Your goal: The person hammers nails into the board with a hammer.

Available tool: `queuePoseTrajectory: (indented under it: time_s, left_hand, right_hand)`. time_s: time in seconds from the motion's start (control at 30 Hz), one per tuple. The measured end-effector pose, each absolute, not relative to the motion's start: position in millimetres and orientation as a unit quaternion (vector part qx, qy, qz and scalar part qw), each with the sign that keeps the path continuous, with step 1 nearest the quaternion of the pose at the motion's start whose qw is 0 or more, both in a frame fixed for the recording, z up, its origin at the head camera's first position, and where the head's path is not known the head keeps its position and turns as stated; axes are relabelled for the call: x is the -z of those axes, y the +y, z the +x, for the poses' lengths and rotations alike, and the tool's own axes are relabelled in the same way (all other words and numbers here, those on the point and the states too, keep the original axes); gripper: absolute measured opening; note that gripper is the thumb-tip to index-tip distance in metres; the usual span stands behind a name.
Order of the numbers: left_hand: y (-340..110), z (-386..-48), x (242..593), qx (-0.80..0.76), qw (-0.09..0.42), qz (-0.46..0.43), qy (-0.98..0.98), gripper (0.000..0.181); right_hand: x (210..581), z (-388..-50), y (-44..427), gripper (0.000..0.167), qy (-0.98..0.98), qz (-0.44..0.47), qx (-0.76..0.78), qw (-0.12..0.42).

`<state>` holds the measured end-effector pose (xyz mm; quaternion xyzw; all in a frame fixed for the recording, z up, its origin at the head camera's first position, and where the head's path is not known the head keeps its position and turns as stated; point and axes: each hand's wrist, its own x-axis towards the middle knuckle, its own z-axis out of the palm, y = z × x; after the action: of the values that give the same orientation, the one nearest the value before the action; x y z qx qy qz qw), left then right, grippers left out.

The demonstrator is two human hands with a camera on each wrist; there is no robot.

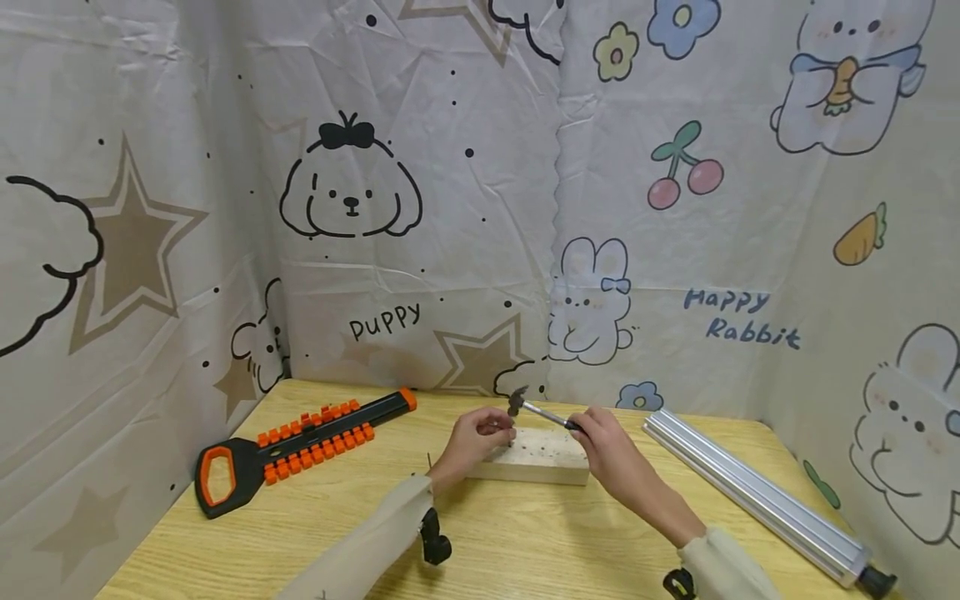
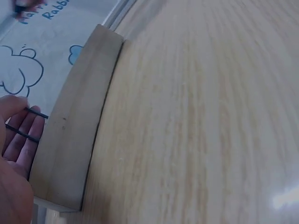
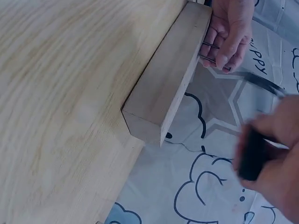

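A pale wooden block (image 1: 528, 473) lies on the table, its top dotted with small dark marks or holes. Two thin dark nails (image 3: 211, 45) stick out of its top face near the left end. My left hand (image 1: 474, 443) is at that end, pinching one nail (image 2: 36, 112) between thumb and finger. In my right hand (image 1: 617, 457) is a hammer (image 1: 551, 414), gripped by its black handle (image 3: 253, 154). The hammer's head is raised just above the left fingers, apart from the block. Hand and hammer look blurred in the right wrist view.
On the left of the table (image 1: 487, 542) lies a black holder with rows of orange clips (image 1: 318, 446). A silver metal bar (image 1: 757, 496) with a black end knob lies along the right side. Printed cloth (image 1: 480, 250) hangs behind and at both sides.
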<state>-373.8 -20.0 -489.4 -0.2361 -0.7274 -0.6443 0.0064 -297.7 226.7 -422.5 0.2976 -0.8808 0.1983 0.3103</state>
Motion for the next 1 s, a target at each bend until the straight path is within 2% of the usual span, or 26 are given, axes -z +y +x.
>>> queuePoseTrajectory:
  time_s: [0.1, 0.3, 0.5, 0.57, 0.73, 0.93, 1.0]
  left_hand:
    - [-21.0, -376.1, 489.3, 0.656, 0.005, -0.236, -0.717, 0.023]
    - [-21.2, -375.9, 488.0, 0.663, -0.003, -0.246, -0.707, 0.028]
    - [-19.6, -373.4, 487.1, 0.660, 0.001, -0.237, -0.713, 0.021]
    - [-19.6, -372.9, 488.2, 0.655, 0.003, -0.232, -0.719, 0.018]
    - [-18.9, -372.7, 490.9, 0.644, 0.002, -0.228, -0.730, 0.018]
    - [-17.2, -373.3, 490.4, 0.650, 0.005, -0.216, -0.728, 0.018]
    - [-17.2, -373.0, 490.0, 0.647, 0.007, -0.216, -0.731, 0.017]
  right_hand:
    - [422.4, -297.5, 227.8, 0.013, -0.887, 0.302, -0.178, 0.300]
    - [422.8, -299.1, 228.0, 0.017, -0.852, 0.298, -0.226, 0.367]
    - [426.3, -295.8, 226.4, 0.014, -0.889, 0.294, -0.182, 0.299]
    - [427.5, -295.2, 226.4, 0.015, -0.889, 0.291, -0.180, 0.305]
    - [427.1, -295.3, 227.5, 0.017, -0.856, 0.292, -0.228, 0.361]
    - [429.1, -293.0, 227.6, 0.016, -0.891, 0.293, -0.184, 0.294]
    - [430.3, -293.4, 227.6, 0.016, -0.889, 0.294, -0.183, 0.299]
